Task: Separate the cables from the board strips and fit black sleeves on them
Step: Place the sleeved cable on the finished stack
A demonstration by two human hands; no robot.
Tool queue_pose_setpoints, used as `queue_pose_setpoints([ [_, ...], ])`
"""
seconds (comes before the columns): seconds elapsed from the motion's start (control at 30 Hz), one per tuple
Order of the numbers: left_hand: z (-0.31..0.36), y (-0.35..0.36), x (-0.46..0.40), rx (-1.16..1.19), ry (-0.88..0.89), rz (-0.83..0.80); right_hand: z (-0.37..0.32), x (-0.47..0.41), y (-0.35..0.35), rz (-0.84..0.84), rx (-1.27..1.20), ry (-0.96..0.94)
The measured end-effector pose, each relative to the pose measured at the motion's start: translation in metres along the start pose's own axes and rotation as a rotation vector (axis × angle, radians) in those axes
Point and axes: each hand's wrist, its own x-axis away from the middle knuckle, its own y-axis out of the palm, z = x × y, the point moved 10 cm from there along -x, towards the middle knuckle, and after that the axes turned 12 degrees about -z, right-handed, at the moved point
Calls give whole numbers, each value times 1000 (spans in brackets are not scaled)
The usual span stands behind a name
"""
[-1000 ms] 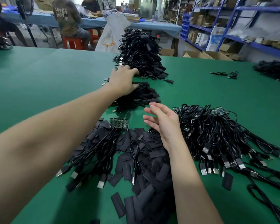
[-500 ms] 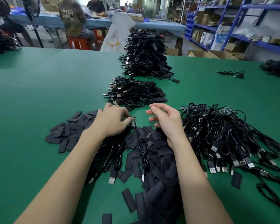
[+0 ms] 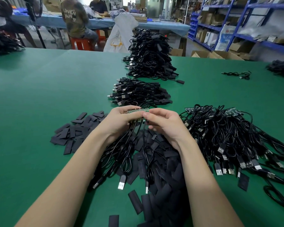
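A green board strip is lifted above the table, held from both sides. My left hand grips its left part and my right hand pinches its right end. Several black USB cables hang from the strip down to the table. Flat black sleeves lie heaped under my hands, with more sleeves spread to the left. A pile of cables still on board strips lies at the right. A low heap of sleeved cables sits just beyond my hands.
A tall stack of cables stands farther back on the green table. A loose cable and another cable heap lie at the far right. People sit at a blue table behind; blue shelving runs along the right.
My left hand came back from the far heap, took up a board strip from the sleeve pile, and both hands now hold it raised with its cables hanging.
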Motion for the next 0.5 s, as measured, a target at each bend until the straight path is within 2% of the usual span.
queue_pose_setpoints([
  [0.37,-4,10,-1,146,-55,-173,10,-2,18,-135,-280,143],
  [0.5,-5,18,2,312,-78,-218,17,-3,27,-151,-429,167],
])
